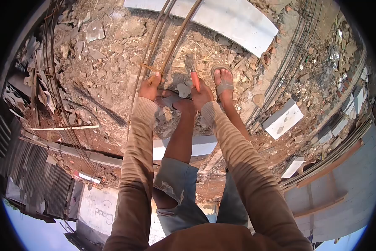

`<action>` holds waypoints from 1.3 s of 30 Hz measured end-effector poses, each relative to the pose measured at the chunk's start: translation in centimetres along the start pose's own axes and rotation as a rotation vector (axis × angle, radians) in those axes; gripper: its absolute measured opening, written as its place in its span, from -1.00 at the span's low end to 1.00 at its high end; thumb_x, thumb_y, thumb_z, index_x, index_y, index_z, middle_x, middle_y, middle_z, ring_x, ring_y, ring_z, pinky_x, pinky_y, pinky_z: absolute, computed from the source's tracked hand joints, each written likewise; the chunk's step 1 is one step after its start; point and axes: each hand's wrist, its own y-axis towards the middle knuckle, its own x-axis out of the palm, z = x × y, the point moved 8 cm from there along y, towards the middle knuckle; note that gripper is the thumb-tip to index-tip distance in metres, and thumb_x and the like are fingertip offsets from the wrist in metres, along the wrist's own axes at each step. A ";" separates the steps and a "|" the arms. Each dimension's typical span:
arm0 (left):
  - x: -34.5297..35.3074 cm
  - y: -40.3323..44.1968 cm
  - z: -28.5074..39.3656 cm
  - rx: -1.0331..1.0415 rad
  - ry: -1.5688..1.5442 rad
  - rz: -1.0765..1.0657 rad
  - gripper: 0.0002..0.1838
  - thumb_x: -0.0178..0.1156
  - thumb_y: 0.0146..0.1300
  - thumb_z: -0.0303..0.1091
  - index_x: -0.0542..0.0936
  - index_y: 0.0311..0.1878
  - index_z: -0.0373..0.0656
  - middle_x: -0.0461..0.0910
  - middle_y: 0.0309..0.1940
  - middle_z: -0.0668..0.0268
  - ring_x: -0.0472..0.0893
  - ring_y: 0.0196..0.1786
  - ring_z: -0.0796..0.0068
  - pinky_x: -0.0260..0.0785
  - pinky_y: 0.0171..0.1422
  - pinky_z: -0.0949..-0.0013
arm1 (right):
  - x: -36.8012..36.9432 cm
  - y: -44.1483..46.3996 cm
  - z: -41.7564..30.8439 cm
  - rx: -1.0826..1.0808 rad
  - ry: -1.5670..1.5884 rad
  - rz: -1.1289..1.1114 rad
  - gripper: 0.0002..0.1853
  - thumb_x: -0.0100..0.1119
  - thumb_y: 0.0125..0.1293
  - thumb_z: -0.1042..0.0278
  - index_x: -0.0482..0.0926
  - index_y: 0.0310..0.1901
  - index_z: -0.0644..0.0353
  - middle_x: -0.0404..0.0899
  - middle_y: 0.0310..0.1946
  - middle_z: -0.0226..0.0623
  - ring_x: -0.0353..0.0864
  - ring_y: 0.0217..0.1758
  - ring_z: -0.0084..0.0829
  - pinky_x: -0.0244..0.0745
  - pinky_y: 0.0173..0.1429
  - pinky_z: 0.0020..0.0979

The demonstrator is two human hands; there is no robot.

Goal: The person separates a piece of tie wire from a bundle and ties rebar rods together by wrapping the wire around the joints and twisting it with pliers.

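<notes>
My left hand point(149, 86) is closed around a thin steel rebar point(153, 35) on the left, with the thumb at its upper side. Just above the fingers, a small rusty tie or stirrup piece point(149, 67) crosses the bars. My right hand point(202, 95) grips red-handled pliers point(194, 79), their grey metal jaws pointing away from me over the rubble. A thicker rusty bar point(180, 35) runs between the two hands and does not touch the pliers. My fingers partly hide what the left hand holds.
Broken rubble covers the ground around my sandalled feet point(225, 81). A white slab point(234, 25) lies ahead, and a white block point(282, 119) lies right. Bundled rebar runs along the left point(52, 67) and right point(294, 50). A dark wire bundle point(102, 106) lies left of my arm.
</notes>
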 end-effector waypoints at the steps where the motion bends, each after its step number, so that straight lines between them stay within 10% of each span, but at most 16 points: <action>1: -0.6 0.1 -0.1 -0.007 0.019 0.000 -0.35 0.03 0.41 0.27 0.71 -0.26 -0.22 0.45 -0.58 0.41 0.36 -0.48 0.54 0.22 -0.32 0.32 | 0.9 0.4 0.6 0.009 0.017 -0.004 -0.49 0.09 0.33 0.25 0.39 0.32 0.11 0.59 0.00 0.12 0.57 0.14 0.11 0.46 0.19 -0.08; 5: -3.0 -0.3 1.4 0.055 -0.004 0.077 -0.21 -0.15 0.44 0.35 0.70 -0.29 -0.29 0.49 -0.59 0.38 0.36 -0.50 0.52 0.23 -0.33 0.31 | 1.6 4.9 -2.0 -0.154 -0.215 0.369 -0.50 -0.01 0.44 -0.01 0.48 0.24 0.15 0.52 -0.01 0.04 0.50 0.14 0.01 0.39 0.24 -0.10; 6: -2.7 0.2 0.9 0.000 -0.079 0.005 -0.23 -0.14 0.43 0.36 0.67 -0.32 -0.25 0.51 -0.56 0.38 0.38 -0.51 0.53 0.21 -0.37 0.37 | 3.6 8.2 -2.9 -0.301 0.184 0.365 -0.50 -0.03 0.45 -0.07 0.53 0.18 0.16 0.54 -0.07 0.04 0.53 0.08 -0.02 0.39 0.20 -0.11; 9: -2.3 -0.4 1.1 -0.024 -0.076 -0.052 -0.25 -0.13 0.43 0.38 0.65 -0.30 -0.20 0.52 -0.54 0.38 0.41 -0.51 0.54 0.18 -0.41 0.44 | 5.5 10.4 -8.3 -0.012 0.798 0.136 -0.25 -0.12 0.42 -0.36 0.62 -0.04 0.35 0.58 -0.21 0.14 0.58 -0.06 -0.08 0.39 0.10 -0.11; 16: 1.5 0.0 1.4 -0.270 -0.517 -0.281 -0.24 -0.09 0.32 0.50 0.60 -0.34 -0.11 0.44 -0.65 0.41 0.36 -0.65 0.54 0.14 -0.56 0.47 | 5.7 12.0 -7.5 0.197 0.790 0.532 0.01 -0.36 0.29 -0.65 0.50 -0.38 0.45 0.48 -0.61 -0.08 0.52 -0.48 -0.02 0.46 -0.23 -0.04; 19: 1.1 0.3 1.2 -0.310 -0.389 -0.223 -0.26 -0.07 0.29 0.53 0.52 -0.50 -0.04 0.29 -0.73 0.48 0.22 -0.72 0.57 0.05 -0.63 0.46 | 6.8 12.5 -8.2 0.195 1.027 0.334 -0.20 -0.36 0.29 -0.63 0.25 -0.64 0.05 0.19 -0.80 -0.34 0.25 -0.77 -0.30 0.14 -0.68 -0.23; 26: 1.4 0.0 0.2 -0.403 -0.403 -0.107 -0.19 0.16 0.09 0.56 0.58 -0.51 -0.20 0.53 -0.56 0.29 0.47 -0.53 0.41 0.33 -0.45 0.28 | 7.7 12.0 -9.6 0.192 1.110 0.104 -0.18 -0.55 0.24 -0.71 0.02 -0.74 -0.04 -0.01 -0.83 -0.43 -0.01 -0.77 -0.39 -0.13 -0.64 -0.32; 32: 0.9 -1.3 0.8 -0.454 -0.336 0.020 0.03 0.14 0.06 0.58 0.65 -0.19 -0.53 0.67 -0.25 -0.03 0.66 -0.17 0.12 0.46 -0.06 0.15 | 7.3 11.6 -10.0 0.193 1.086 0.093 -0.19 -0.53 0.27 -0.66 0.07 -0.73 -0.02 0.04 -0.84 -0.39 0.02 -0.76 -0.35 -0.13 -0.65 -0.31; 34: 0.5 0.1 -0.1 -0.405 -0.166 0.088 -0.04 0.12 0.15 0.53 0.65 0.02 -0.38 0.63 -0.30 0.13 0.65 -0.14 0.21 0.57 -0.20 0.14 | 7.0 11.4 -9.9 0.177 1.050 0.177 -0.21 -0.51 0.30 -0.62 0.10 -0.71 0.00 0.05 -0.84 -0.37 0.02 -0.76 -0.35 -0.10 -0.64 -0.31; 39: -2.2 -3.9 1.9 0.030 -0.078 0.151 -0.24 0.25 0.11 0.37 0.70 -0.01 -0.25 0.69 -0.07 0.02 0.68 0.02 0.12 0.48 0.14 0.18 | 6.2 9.2 -11.3 0.134 0.849 0.321 -0.29 -0.59 0.50 -0.40 0.28 -0.39 0.12 0.31 -0.57 -0.28 0.29 -0.55 -0.26 0.33 -0.41 -0.16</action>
